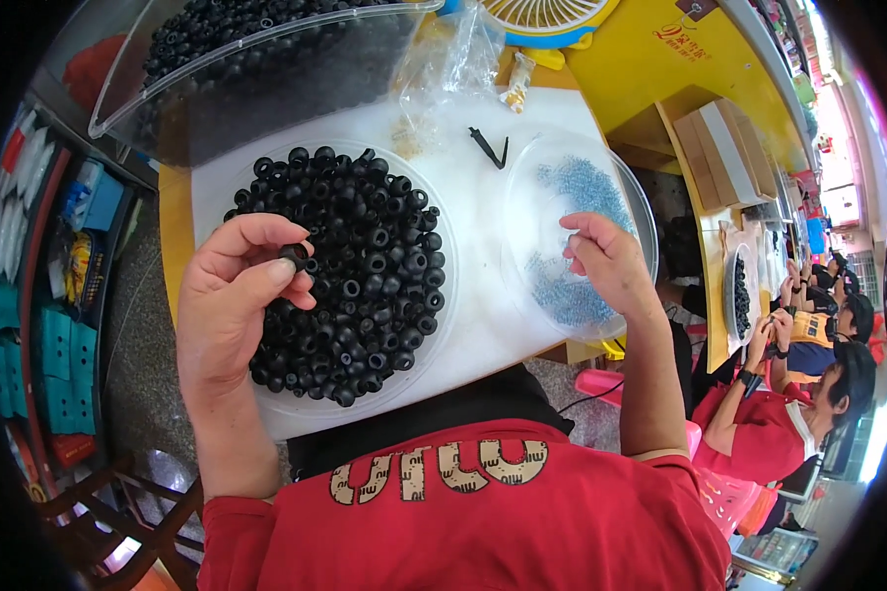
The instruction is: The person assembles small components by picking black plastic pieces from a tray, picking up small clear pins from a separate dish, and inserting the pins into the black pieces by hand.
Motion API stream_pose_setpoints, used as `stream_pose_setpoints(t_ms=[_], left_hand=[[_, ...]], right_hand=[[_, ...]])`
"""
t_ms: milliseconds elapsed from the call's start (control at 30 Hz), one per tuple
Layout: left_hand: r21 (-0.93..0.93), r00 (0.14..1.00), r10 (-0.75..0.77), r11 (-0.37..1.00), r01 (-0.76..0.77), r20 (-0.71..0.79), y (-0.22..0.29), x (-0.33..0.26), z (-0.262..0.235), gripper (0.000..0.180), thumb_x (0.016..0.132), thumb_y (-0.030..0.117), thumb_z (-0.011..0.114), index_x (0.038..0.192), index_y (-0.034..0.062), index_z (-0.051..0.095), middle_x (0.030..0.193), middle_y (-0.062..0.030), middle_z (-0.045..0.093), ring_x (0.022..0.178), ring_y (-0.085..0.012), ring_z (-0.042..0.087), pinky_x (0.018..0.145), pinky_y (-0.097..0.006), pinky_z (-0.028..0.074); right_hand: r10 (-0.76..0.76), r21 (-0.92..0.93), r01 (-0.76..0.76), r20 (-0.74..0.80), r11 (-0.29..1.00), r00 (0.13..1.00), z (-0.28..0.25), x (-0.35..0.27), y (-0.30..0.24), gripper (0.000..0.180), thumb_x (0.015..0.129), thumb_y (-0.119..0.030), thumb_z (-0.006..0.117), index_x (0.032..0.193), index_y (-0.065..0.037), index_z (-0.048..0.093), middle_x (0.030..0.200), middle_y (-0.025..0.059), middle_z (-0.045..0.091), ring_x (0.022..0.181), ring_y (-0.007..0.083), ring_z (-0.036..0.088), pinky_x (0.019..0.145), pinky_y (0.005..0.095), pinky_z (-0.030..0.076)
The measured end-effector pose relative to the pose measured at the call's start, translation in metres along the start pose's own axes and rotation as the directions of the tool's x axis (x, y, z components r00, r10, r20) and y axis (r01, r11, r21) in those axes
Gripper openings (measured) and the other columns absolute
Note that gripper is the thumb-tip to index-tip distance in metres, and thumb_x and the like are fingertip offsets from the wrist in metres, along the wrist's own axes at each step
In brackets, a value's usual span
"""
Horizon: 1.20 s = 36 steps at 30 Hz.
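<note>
My left hand (237,286) pinches a small black hollow piece (295,256), round with a hole, between thumb and fingers. It is raised over the left edge of a heap of similar black pieces (365,261) on a round clear plate (445,295). To the right, my right hand (606,258) is above another round clear tray (522,212), where tiny pale-blue translucent pieces (579,301) lie scattered. Its thumb and fingertips are pressed together; whatever they may hold is too small to make out.
A large clear bin (266,74) of black pieces stands at the back left. Behind the plates lie black tweezers (487,148), a crumpled clear bag (448,74) and a yellow-blue fan (547,20). Cardboard boxes (724,153) sit at right, near co-workers in red (759,433).
</note>
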<state>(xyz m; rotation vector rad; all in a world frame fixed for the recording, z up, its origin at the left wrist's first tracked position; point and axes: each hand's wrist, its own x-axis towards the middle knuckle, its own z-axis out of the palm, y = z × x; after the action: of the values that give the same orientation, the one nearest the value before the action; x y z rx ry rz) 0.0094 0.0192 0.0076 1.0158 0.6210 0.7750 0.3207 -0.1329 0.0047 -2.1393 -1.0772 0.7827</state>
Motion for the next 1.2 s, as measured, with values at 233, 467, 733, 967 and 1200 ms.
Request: stream_pose_setpoints(t_ms=[233, 467, 733, 967, 1200], left_hand=[[0.012, 1.0, -0.004, 1.0, 0.003, 0.022, 0.001, -0.001, 0.001, 0.02, 0.074, -0.002, 0.052, 0.094, -0.0013, 0.056, 0.084, -0.0072, 0.058, 0.067, -0.0106, 0.057, 0.058, -0.023, 0.05], [0.014, 0.998, 0.007, 1.0, -0.008, 0.061, -0.002, 0.001, 0.0, 0.019, 0.074, -0.002, 0.052, 0.093, -0.0009, 0.056, 0.083, -0.0071, 0.058, 0.067, -0.0106, 0.057, 0.058, -0.023, 0.05], [0.026, 0.999, -0.022, 0.999, 0.021, 0.035, 0.001, -0.001, 0.001, 0.019, 0.074, -0.003, 0.051, 0.092, -0.0006, 0.056, 0.083, -0.007, 0.058, 0.068, -0.0105, 0.057, 0.058, -0.023, 0.049], [0.067, 0.999, -0.015, 0.998, 0.013, 0.038, 0.0, 0.0, -0.001, 0.019, 0.074, -0.001, 0.051, 0.092, -0.0007, 0.056, 0.083, -0.0068, 0.058, 0.067, -0.0103, 0.057, 0.058, -0.023, 0.049], [0.032, 0.999, -0.016, 0.999, 0.014, 0.046, 0.001, 0.0, -0.001, 0.019, 0.074, -0.001, 0.051, 0.093, -0.0009, 0.055, 0.083, -0.0072, 0.058, 0.067, -0.0104, 0.057, 0.058, -0.023, 0.05]], right_hand=[[-0.261, -0.116, 0.246, -0.138, 0.962, 0.956, 0.006, 0.003, 0.015, 0.018, 0.08, -0.003, 0.047, 0.095, -0.004, 0.057, 0.074, 0.0034, 0.055, 0.068, 0.0108, 0.053, 0.063, 0.0232, 0.044], [-0.351, -0.529, 0.328, 0.058, 0.783, 0.934, 0.022, 0.007, -0.008, 0.016, 0.077, -0.006, 0.051, 0.091, -0.004, 0.057, 0.086, 0.0151, 0.057, 0.078, 0.0265, 0.057, 0.07, 0.0312, 0.044], [-0.184, -0.24, 0.138, -0.184, 0.961, 0.965, 0.016, 0.007, -0.005, 0.015, 0.074, -0.009, 0.051, 0.087, -0.006, 0.057, 0.087, 0.0161, 0.056, 0.082, 0.0333, 0.055, 0.072, 0.0375, 0.045], [-0.368, -0.553, 0.353, 0.09, 0.754, 0.926, 0.033, 0.012, -0.012, 0.013, 0.075, -0.01, 0.051, 0.086, -0.005, 0.056, 0.091, 0.0145, 0.056, 0.083, 0.0327, 0.055, 0.071, 0.039, 0.045], [-0.116, -0.077, 0.107, -0.114, 0.991, 0.987, 0.014, 0.012, -0.009, 0.007, 0.08, -0.005, 0.048, 0.086, -0.002, 0.052, 0.078, 0.0088, 0.057, 0.068, 0.0163, 0.056, 0.064, 0.0262, 0.045]])
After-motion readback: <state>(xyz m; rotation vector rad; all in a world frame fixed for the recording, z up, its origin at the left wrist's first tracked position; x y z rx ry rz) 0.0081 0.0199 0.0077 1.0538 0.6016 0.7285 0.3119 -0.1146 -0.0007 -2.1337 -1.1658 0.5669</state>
